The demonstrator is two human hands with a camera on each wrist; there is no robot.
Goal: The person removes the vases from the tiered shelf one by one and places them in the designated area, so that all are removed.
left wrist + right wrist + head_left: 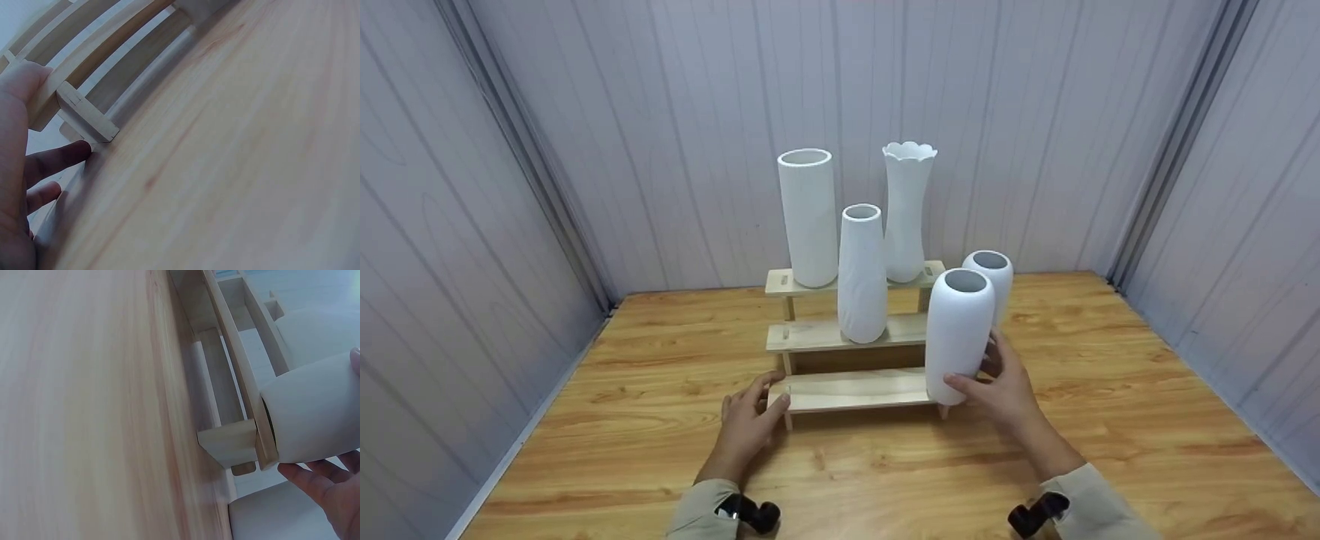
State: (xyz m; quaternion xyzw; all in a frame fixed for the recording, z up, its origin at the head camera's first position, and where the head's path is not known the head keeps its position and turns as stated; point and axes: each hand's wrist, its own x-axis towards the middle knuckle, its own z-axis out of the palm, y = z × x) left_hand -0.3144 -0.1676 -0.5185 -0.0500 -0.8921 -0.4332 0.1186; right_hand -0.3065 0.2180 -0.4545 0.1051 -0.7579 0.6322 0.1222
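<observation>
At the right end of the stepped wooden rack (847, 390), our right hand (1005, 390) wraps its fingers and thumb around the lower body of a rounded white vase (958, 334), whose base sits on the rack's lowest step; the right wrist view shows the vase bottom against that step's edge and our fingertips (315, 481) curled under it. At the left end of the same step, our left hand (750, 420) lies with straight, relaxed fingers, thumb pressed on the step's corner and a fingertip (73, 152) touching the rack's leg, gripping nothing. Just behind the held vase, off the rack's right side, stands a 2nd rounded vase (992, 281) on the wooden table (1110, 420). On the rack's middle step stands 1 tapered vase (861, 274). On its top step stand 2 more: a tall cylinder vase (808, 217) at the left and a scallop-rimmed vase (906, 214) at the right
</observation>
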